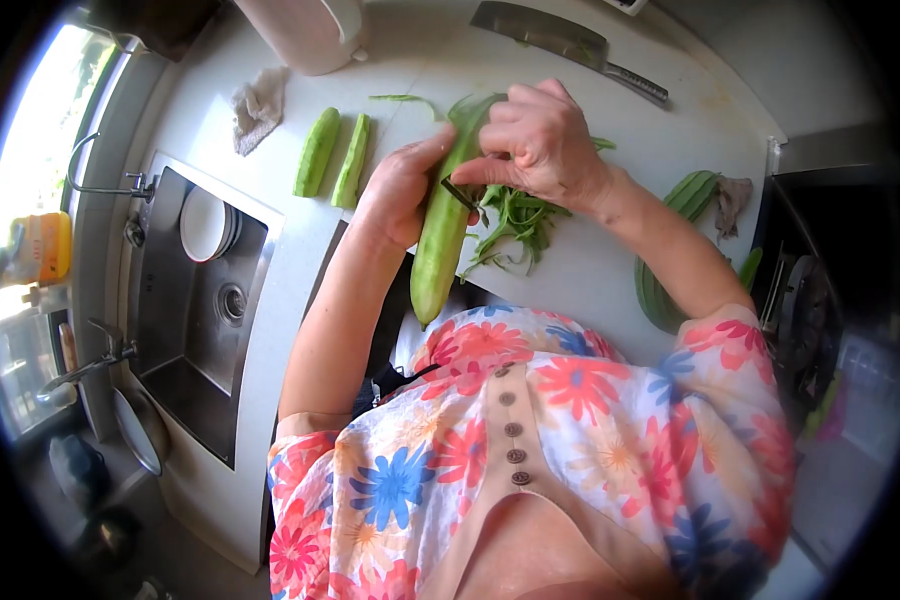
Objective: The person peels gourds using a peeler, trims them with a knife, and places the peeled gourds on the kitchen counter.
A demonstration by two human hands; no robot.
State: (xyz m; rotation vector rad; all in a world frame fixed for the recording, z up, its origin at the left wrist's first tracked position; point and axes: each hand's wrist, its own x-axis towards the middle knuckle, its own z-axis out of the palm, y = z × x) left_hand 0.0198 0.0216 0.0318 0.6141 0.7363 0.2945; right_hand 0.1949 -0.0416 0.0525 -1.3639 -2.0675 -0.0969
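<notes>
My left hand (407,187) is wrapped around a long green gourd (438,250), which slants with its pale, peeled end towards my body. The gourd's far end is darker green and partly behind my right hand (540,140). That hand is closed on a peeler, whose dark blade (457,192) lies against the gourd's side; its handle is hidden by my fingers. Beside the gourd, under my right wrist, is a heap of green peelings (520,225). Two pale green gourd pieces (317,152) (351,162) lie left of my left hand.
A cleaver (545,32) lies at the counter's back. Ridged, unpeeled gourds (656,292) lie by my right forearm, near a brown cloth (733,205). At left are a crumpled cloth (259,110), a pale pitcher (305,35) and a sink (185,385) with stacked bowls (208,225).
</notes>
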